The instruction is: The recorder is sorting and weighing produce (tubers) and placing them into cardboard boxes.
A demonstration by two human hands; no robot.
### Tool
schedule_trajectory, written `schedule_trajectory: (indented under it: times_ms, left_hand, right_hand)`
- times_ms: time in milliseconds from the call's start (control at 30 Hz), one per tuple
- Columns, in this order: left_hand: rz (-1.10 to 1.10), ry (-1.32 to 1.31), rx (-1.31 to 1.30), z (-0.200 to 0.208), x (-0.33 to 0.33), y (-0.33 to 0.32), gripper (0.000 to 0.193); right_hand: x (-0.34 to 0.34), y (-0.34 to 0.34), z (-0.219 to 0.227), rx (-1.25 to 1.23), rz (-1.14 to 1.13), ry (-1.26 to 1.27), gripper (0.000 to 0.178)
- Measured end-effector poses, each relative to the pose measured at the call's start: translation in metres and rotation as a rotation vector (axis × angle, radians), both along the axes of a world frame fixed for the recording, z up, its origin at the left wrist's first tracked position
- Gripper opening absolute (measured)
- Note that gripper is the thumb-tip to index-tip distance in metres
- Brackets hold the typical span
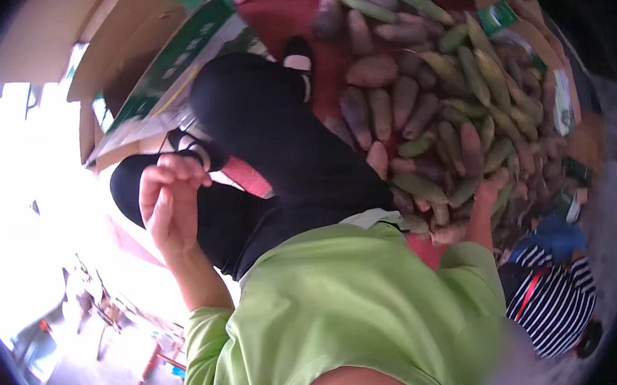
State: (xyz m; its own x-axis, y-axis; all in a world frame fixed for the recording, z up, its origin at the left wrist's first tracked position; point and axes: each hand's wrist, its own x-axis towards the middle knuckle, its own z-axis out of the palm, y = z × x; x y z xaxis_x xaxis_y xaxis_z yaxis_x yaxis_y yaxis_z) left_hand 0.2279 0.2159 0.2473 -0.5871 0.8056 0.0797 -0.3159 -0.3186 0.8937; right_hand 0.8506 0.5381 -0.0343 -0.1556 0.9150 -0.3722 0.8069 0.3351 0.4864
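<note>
My left hand (171, 202) is raised over my left knee with its fingers curled in, and nothing shows between them. On the right, my right hand (491, 187) reaches into a large heap of long, thick vegetables (379, 71), some purplish-brown and some green. It touches the heap beside a green vegetable (464, 192) at the near side. Its fingers blend into the pile, so their grip is unclear. The exact kind of vegetable cannot be told.
An open cardboard box (164, 67) with green print stands beyond my legs. Red cloth (325, 77) lies under the heap, and a cardboard piece (537, 40) edges its far right. A person in a striped shirt (556, 307) is close by on the right.
</note>
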Motion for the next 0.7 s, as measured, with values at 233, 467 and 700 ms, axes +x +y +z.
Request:
schedule_trajectory:
  times_ms: [233, 467, 700]
  left_hand:
    - [0.177, 0.030, 0.048, -0.016, -0.056, -0.025, 0.015]
    - [0.609, 0.200, -0.258, 0.006, -0.073, -0.015, 0.014]
    - [0.777, 0.979, -0.674, -0.006, -0.124, -0.017, 0.022]
  right_hand:
    - [0.053, 0.082, 0.031, 0.551, -0.355, 1.165, 0.023]
    - [-0.146, 0.083, 0.159, 0.628, -0.716, 1.643, 0.022]
    - [-0.216, 0.093, 0.199, 0.543, -0.704, 1.856, 0.023]
